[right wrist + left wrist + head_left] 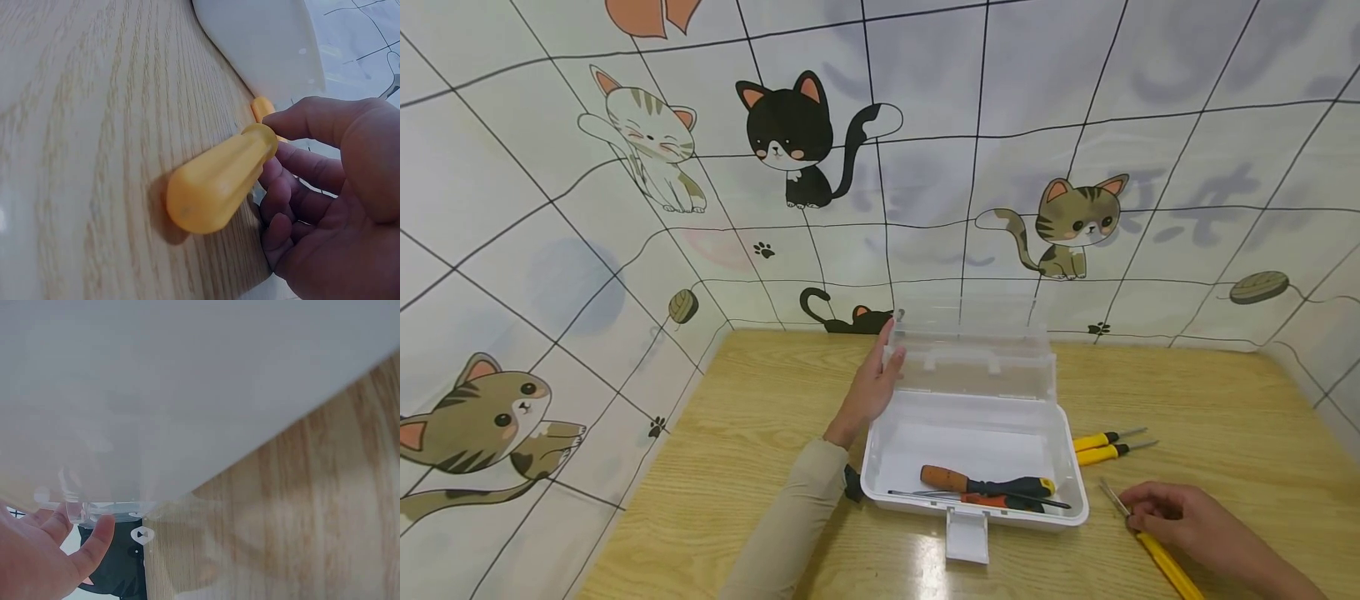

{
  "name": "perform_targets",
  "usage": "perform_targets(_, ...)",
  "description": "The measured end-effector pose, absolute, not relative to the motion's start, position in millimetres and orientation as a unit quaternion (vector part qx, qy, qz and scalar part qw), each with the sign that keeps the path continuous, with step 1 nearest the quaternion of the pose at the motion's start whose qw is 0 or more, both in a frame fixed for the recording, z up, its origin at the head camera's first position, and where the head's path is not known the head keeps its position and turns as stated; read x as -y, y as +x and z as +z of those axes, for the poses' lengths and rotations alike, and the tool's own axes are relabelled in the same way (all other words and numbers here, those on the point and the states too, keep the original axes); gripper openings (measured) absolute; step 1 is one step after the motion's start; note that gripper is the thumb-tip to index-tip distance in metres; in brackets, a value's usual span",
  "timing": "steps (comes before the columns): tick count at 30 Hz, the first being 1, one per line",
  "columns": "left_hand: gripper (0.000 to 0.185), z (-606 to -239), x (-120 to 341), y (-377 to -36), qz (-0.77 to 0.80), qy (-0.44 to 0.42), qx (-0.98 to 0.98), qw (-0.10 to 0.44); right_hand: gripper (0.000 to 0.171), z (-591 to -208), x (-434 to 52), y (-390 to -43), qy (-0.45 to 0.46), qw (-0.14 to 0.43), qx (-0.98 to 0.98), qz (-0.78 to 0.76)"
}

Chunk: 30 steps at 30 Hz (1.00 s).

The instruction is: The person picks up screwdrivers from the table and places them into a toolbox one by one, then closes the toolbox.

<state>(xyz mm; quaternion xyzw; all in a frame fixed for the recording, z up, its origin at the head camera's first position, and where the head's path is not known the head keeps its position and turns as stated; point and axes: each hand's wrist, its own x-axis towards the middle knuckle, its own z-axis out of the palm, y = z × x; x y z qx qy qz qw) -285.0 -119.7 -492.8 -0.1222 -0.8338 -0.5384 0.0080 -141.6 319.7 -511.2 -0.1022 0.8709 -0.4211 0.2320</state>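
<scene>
Observed from the head view: a white toolbox (pixel 977 442) stands open on the wood-grain worktop (pixel 760 467), its clear lid (pixel 977 379) raised at the back. The front latch (pixel 967 537) hangs loose, flap outward, over the front edge.

The left hand (pixel 868 392) grips the lid by its left side, with the thumb on the near face and the fingers behind it. A beige sleeve (pixel 797 517) covers that forearm.

The right hand (pixel 1187 521) is to the right of the box, and pinches a yellow screwdriver (pixel 1168 567) between thumb and fingers, at the front end of the handle. Its metal shaft points away toward the box's right front corner, apart from the wall of the box. Whether the handle touches the worktop I cannot tell.

Inside the box, tools lie bunched along the front: a brown-handled screwdriver (pixel 945 478), a black-and-yellow handle (pixel 1026 487) just beside it, and a red-and-black handle (pixel 988 500) partly hidden beneath.

Beyond the right hand, a pair of yellow-handled screwdrivers (pixel 1101 454) lies side by side on the worktop, handles close against the box's right side, shafts pointing right.

The wall covering (pixel 932 183) behind carries dark grid lines, cartoon cats, paw prints and balls of yarn.
</scene>
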Motion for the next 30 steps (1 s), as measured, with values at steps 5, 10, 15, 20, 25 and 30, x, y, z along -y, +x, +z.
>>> perform_targets(5,0.064,-491,120,-286,-0.539,-0.123,0.833,0.007,0.032,-510,-320,-142,-0.091,0.225,-0.879,-0.410)
perform_targets(10,0.065,-490,120,-285,-0.538,-0.125,0.834,0.008,0.032,-508,-316,-144,-0.065,0.231,-0.884,-0.401)
perform_targets(15,0.066,-490,121,-285,-0.541,-0.119,0.833,0.006,0.029,-504,-314,-145,-0.067,0.221,-0.888,-0.398)
perform_targets(20,0.066,-490,121,-285,-0.540,-0.113,0.834,0.004,0.024,-501,-316,-145,-0.098,0.193,-0.896,-0.387)
perform_targets(25,0.065,-490,121,-284,-0.538,-0.113,0.835,0.002,0.021,-499,-316,-146,-0.125,0.163,-0.900,-0.386)
perform_targets(30,0.067,-489,121,-283,-0.540,-0.115,0.833,-0.002,0.017,-497,-315,-145,-0.164,0.089,-0.899,-0.396)
